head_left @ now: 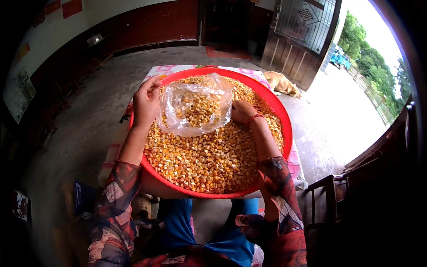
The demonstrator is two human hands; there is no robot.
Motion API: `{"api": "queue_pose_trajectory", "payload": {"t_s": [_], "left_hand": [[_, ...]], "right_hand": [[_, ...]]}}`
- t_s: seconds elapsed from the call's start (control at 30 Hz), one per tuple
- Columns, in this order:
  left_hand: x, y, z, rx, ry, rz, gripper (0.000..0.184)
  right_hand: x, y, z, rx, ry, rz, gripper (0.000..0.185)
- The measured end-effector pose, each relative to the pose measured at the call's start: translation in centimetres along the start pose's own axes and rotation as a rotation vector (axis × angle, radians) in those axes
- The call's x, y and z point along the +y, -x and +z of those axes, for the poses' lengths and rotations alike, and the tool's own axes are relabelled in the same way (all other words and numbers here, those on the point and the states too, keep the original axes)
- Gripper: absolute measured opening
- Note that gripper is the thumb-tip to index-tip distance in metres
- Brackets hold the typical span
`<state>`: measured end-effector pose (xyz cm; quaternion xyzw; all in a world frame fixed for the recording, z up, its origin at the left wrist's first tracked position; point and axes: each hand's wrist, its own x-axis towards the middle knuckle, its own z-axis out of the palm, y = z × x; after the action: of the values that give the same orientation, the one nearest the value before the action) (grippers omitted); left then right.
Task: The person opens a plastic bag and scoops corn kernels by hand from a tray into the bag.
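Observation:
A wide red basin (pixel 288 133) full of dried corn kernels (pixel 202 162) stands in front of me. Over the corn lies a clear plastic bag (pixel 184 130), its mouth spread toward me, with kernels showing inside or through it. My left hand (pixel 147 100) pinches the bag's left edge above the basin's rim. At the bag's right edge, my right hand (pixel 243 112) is closed on the plastic, low against the kernels; its fingertips are partly hidden. A red beaded bracelet (pixel 255 118) circles my right wrist.
The basin sits on a small table with a pink-and-white cloth (pixel 296 167). A tan dog (pixel 281 83) lies on the floor beyond it, near an open metal door (pixel 298 44). A wooden chair (pixel 331 196) stands at right.

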<state>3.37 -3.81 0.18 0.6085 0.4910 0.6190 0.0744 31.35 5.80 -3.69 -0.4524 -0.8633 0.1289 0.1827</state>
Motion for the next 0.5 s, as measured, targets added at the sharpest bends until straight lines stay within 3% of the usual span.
{"api": "queue_pose_trajectory", "payload": {"t_s": [0.1, 0.2, 0.37, 0.43, 0.5], "left_hand": [[-1.8, -1.3, -0.6, -0.152, -0.282, 0.017, 0.039], [-4.7, -2.3, -0.2, -0.106, -0.455, 0.115, 0.03], [-5.9, -1.8, 0.2, -0.134, -0.323, 0.072, 0.028], [-6.3, -1.5, 0.3, -0.177, -0.307, 0.04, 0.027], [-6.9, -1.3, 0.2, -0.236, -0.077, -0.116, 0.024]], "right_hand": [[0.2, -0.1, 0.0, -0.006, 0.01, 0.002, 0.03], [0.7, -0.2, 0.2, 0.009, -0.01, 0.066, 0.03], [1.0, -0.4, -0.3, 0.136, 0.004, 0.248, 0.029], [0.7, -0.7, -1.0, 0.355, -0.187, 0.283, 0.029], [0.0, -1.1, -2.2, 0.436, -0.485, 0.298, 0.035]]}}
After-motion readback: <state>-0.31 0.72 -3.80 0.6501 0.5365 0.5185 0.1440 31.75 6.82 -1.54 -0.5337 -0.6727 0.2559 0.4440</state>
